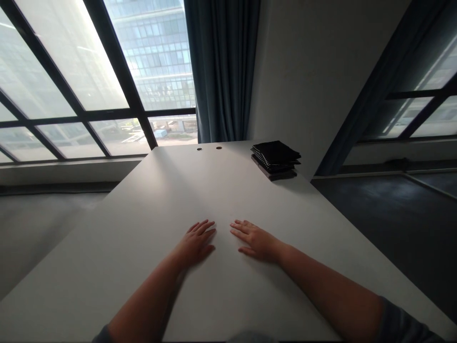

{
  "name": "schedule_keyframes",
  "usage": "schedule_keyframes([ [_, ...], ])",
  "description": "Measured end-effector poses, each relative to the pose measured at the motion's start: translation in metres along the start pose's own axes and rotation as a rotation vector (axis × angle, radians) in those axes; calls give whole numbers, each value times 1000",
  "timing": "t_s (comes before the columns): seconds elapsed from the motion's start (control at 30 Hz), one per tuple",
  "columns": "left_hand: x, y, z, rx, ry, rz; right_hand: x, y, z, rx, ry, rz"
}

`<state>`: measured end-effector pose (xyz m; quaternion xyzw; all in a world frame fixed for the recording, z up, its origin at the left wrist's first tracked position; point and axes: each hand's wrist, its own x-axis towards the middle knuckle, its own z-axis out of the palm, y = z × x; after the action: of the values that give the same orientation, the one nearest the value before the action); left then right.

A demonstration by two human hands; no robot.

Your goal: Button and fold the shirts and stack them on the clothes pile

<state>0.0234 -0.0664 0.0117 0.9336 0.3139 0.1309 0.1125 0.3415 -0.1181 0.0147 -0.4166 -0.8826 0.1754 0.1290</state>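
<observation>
My left hand (196, 243) lies palm down on the white table (171, 195), its fingers stretched out and a little apart. Facing it across a small gap, my right hand (255, 241) rests flat in the same way, thumb spread from the fingers. Neither hand holds anything. Beyond them, near the far right corner of the table, sits a stack of folded black cloths (275, 155) with pale stitching along the left edges. A greyer layer shows at the bottom of the stack.
Two round cable holes, one left (199, 149) and one right (219, 148), sit near the table's far edge. Behind it hang a blue curtain (223, 71) and a pale wall (296, 76). Large windows (157, 57) stand at the left, and dark floor (389, 224) lies to the right.
</observation>
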Motion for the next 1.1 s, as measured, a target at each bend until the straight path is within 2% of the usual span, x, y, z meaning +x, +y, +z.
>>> schedule_keyframes([
  [0.13,-10,-4,11,16,-33,-64,3,4,2,-14,-38,43],
  [0.3,-6,-11,13,46,-22,-126,9,7,4,-15,-14,59],
  [0.67,-4,-11,11,46,-30,-139,10,11,5,-26,-3,71],
  [0.8,-3,-12,11,54,-40,-135,11,11,6,-69,-38,76],
  [1.0,-4,-15,14,64,-45,-127,13,6,4,-144,-68,176],
  [1.1,-4,-16,15,60,-38,-126,13,6,4,-147,-65,181],
])
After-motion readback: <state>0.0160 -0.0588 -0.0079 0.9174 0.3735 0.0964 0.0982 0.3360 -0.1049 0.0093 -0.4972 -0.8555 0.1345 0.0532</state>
